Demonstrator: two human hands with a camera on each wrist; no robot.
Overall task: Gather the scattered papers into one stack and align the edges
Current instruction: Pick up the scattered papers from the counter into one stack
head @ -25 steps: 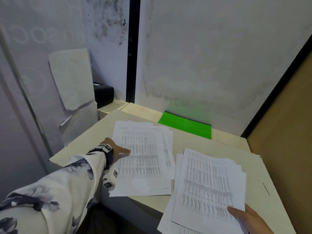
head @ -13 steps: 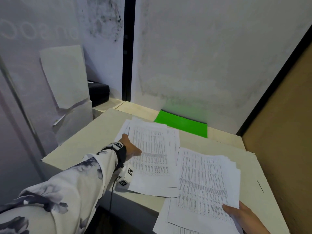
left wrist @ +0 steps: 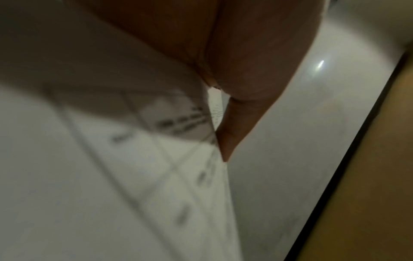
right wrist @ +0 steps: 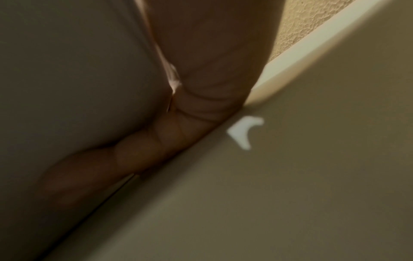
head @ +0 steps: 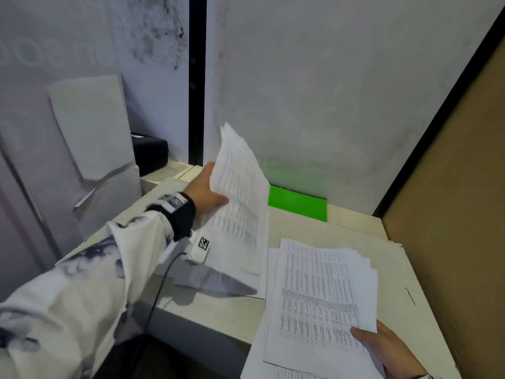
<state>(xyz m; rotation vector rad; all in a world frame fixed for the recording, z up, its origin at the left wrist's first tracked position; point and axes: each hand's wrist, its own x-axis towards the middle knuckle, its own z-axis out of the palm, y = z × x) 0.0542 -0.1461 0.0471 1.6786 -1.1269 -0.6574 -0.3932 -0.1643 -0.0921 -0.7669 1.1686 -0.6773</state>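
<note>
The lifted sheaf of papers [head: 240, 203] stands tilted on its long axis, top corner toward the back wall, low end over the table's [head: 322, 231] left half. The left hand [head: 203, 191] clamps its left edge, thumb on the printed face, arm stretched forward. A second stack [head: 319, 302] overhangs the table's front edge; the right hand [head: 382, 348] pinches its near right corner.
</note>
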